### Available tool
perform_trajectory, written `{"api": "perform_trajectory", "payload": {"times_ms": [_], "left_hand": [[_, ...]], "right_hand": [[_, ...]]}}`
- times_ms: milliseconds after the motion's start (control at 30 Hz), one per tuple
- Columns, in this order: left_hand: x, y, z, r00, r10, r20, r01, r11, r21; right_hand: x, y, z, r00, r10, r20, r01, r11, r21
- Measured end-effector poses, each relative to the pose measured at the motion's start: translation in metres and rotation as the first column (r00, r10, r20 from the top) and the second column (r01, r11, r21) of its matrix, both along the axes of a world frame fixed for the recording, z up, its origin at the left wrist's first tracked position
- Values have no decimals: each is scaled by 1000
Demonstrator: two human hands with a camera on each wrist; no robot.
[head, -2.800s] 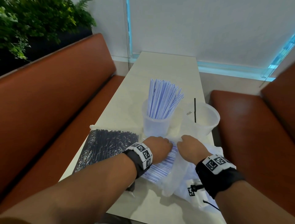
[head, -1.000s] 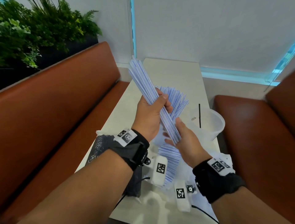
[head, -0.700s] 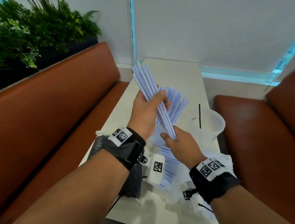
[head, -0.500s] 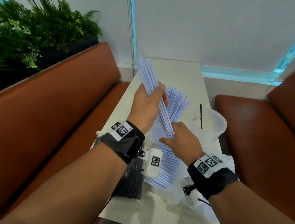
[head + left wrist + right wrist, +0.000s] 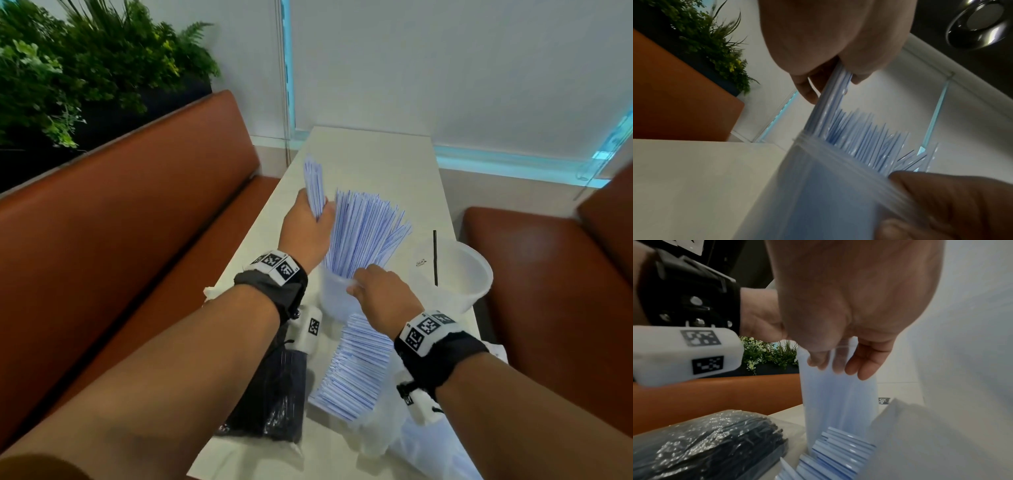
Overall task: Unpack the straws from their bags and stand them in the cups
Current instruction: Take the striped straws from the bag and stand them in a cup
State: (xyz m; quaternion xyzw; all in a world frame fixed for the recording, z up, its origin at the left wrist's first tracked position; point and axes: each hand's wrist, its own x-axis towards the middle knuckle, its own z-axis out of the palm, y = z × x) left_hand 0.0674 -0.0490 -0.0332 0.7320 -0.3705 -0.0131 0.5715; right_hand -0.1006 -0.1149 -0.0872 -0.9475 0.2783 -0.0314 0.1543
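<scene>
My left hand (image 5: 317, 219) grips a bundle of blue-striped wrapped straws (image 5: 313, 185) upright, its lower ends inside the left clear cup (image 5: 337, 301). That cup holds many more such straws (image 5: 368, 233), fanned out. My right hand (image 5: 356, 287) pinches the cup's near rim. The left wrist view shows my left hand (image 5: 828, 84) curled round the bundle (image 5: 826, 105) above the cup (image 5: 818, 186). In the right wrist view my right hand (image 5: 836, 365) has the cup wall (image 5: 838, 394) between thumb and fingers. A second clear cup (image 5: 479, 274) on the right holds one black straw (image 5: 435, 257).
More blue straws (image 5: 359, 370) lie on their opened clear bag (image 5: 387, 431) near the table's front. A sealed bag of black straws (image 5: 274, 390) lies to their left. Orange bench seats (image 5: 120, 240) flank the narrow table (image 5: 370, 157); plants stand behind the left bench.
Both hands lifted a bundle of blue straws off the bag. My right hand then let go and took the cup's rim, while my left hand lowered the bundle into that cup.
</scene>
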Motion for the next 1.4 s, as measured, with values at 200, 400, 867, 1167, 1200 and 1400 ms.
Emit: {"api": "perform_trajectory", "payload": {"times_ms": [200,400,867,1167,1200,1400], "left_hand": [[2,-23,-15,986,-164,8,143,880,453],[-5,-36,1,932,-339,-128,361,897,257],[-23,-92,4,960,-267,79,209,878,430],[10,-86,1,958,-280,62,230,878,420],[12,-85,-2,956,-287,61,224,850,477],[15,-84,0,924,-353,145,240,832,500]], "right_hand": [[2,-2,-1,999,26,-32,-27,999,-31],[2,2,1,1000,14,-5,-15,999,-42],[2,3,6,993,13,-119,-21,998,-65],[1,4,7,995,32,-93,-35,999,-40],[1,4,8,995,36,-94,-41,998,-47],[1,5,9,996,29,-82,-34,997,-63]]}}
